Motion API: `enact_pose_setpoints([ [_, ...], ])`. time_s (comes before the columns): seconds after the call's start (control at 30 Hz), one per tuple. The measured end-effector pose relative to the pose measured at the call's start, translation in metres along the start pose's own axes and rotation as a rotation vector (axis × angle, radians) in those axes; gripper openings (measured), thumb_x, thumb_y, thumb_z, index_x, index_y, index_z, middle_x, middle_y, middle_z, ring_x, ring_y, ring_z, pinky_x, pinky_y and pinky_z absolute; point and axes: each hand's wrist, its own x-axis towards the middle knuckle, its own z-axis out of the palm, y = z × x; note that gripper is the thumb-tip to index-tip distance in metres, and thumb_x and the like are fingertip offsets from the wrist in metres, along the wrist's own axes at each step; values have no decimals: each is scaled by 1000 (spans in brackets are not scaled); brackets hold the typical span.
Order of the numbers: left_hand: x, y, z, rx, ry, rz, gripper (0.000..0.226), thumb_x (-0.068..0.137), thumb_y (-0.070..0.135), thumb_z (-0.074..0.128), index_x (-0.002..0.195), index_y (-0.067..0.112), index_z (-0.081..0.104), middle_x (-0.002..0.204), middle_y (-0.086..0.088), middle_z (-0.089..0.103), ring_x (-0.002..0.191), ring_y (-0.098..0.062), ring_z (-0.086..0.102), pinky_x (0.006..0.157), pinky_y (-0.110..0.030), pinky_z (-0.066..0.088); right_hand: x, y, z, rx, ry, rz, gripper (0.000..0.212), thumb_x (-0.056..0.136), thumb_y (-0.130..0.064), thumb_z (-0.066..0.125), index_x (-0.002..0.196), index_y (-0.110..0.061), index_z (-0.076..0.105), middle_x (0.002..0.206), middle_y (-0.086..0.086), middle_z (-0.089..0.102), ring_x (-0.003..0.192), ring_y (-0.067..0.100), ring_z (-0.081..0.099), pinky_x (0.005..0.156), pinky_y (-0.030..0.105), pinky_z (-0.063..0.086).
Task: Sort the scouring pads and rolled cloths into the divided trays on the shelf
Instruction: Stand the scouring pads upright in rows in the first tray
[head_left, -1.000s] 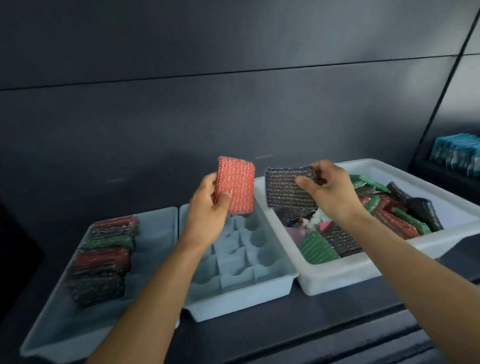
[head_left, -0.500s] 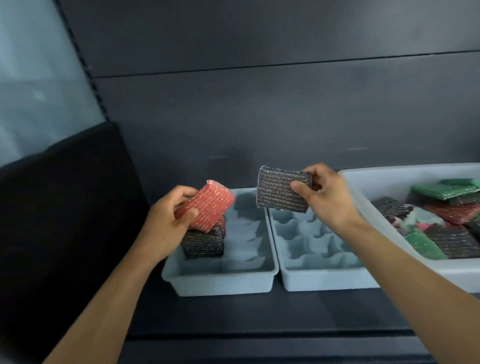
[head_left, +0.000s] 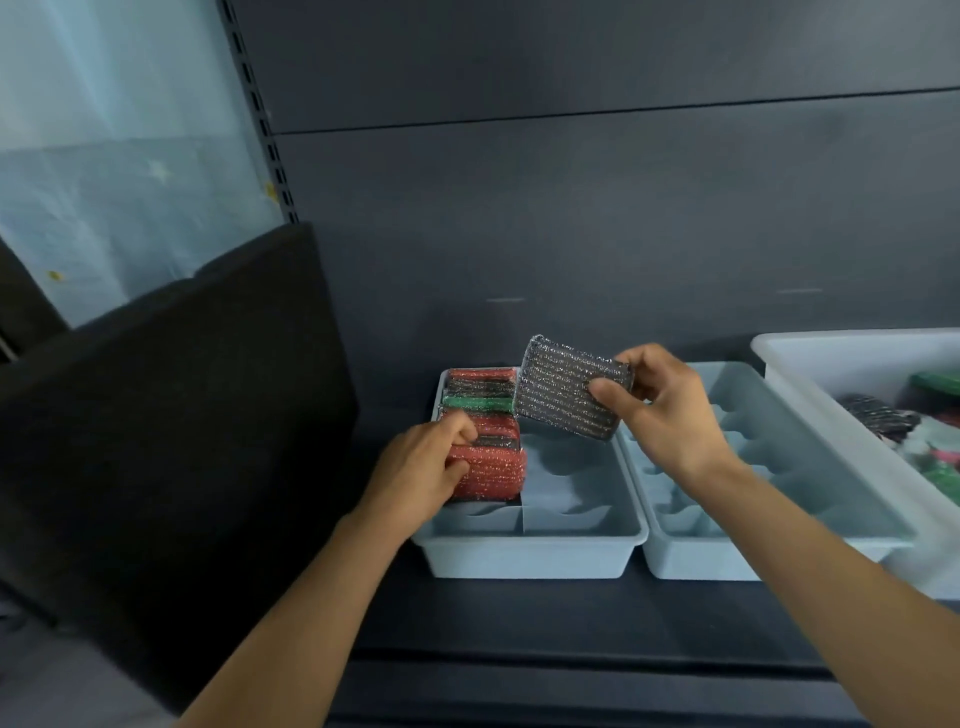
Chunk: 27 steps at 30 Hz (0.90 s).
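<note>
On the dark shelf (head_left: 519, 623), I see one bin, two divided trays, and a pad in each hand.
At far right stands the white bin (head_left: 831, 374) holding loose pads; just beside it the right divided tray (head_left: 691, 561), then the left divided tray (head_left: 530, 556), where a row of pads (head_left: 480, 387), red, black and green, stands on edge along the back-left side. My left hand (head_left: 421, 473) grips the red pad (head_left: 493, 475) at the near end of this row, its long axis running left to right. My right hand (head_left: 670, 410) pinches the dark grey pad (head_left: 566, 397) by its right end, over the left tray, broad face toward me, long axis sloping down to the right.
</note>
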Motion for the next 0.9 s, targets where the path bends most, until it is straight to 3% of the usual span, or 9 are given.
enact_pose_setpoints([
  [0.13,3,-10,13,27,-1,85,17,78,19,80,93,24,72,97,15,50,96,-8,52,84,-29,49,-8,8,5,-3,-17,-7,17,84,-7,72,82,-15,56,76,4,64,61,1,55,62,15,46],
  [0.27,7,-19,15,59,2,120,24,76,27,81,99,28,75,98,16,51,98,-8,50,91,-30,41,-15,16,14,24,-59,13,16,82,-6,72,83,-12,58,80,18,65,69,17,54,69,34,48],
  [0.37,9,-30,10,-147,39,32,28,75,20,82,102,25,74,99,17,55,102,-8,48,92,-26,37,-22,19,24,25,-154,-2,20,81,0,72,81,-14,58,78,14,64,69,18,53,68,28,48],
  [0.47,9,-45,7,-389,59,-52,24,73,10,83,86,28,73,96,12,64,99,-12,58,91,-26,43,-26,22,38,-60,-236,-18,20,78,-4,76,79,-18,62,82,16,65,67,17,54,63,24,48],
  [0.6,7,-53,6,-519,20,-87,14,81,7,76,87,19,76,96,6,70,91,-2,65,89,-24,51,-27,32,55,-329,-258,-44,21,77,-17,76,74,-29,60,72,-6,65,67,15,61,68,34,54],
  [0.67,7,-53,4,-539,-9,-101,10,90,16,68,93,15,76,100,6,69,94,-1,65,92,-24,50,-27,30,61,-427,-268,-70,17,77,-19,74,77,-28,61,71,-9,64,67,14,60,69,35,54],
  [0.73,5,-50,3,-603,-41,-122,28,95,37,56,89,20,77,100,8,68,98,-3,64,94,-23,46,-28,24,67,-507,-302,-109,14,78,-18,72,83,-27,63,74,-9,63,70,16,61,71,33,53],
  [0.83,3,-48,4,-600,-26,-114,48,87,67,48,79,28,75,96,10,67,96,-4,64,92,-27,46,-27,17,74,-555,-354,-164,12,80,-16,70,88,-24,65,78,-8,64,74,16,62,72,31,53],
  [0.9,3,-45,4,-568,-15,-99,53,82,72,50,81,25,75,94,11,67,92,-4,65,90,-31,50,-24,17,77,-527,-355,-169,12,79,-16,70,86,-24,65,78,-6,65,73,17,62,70,32,53],
])
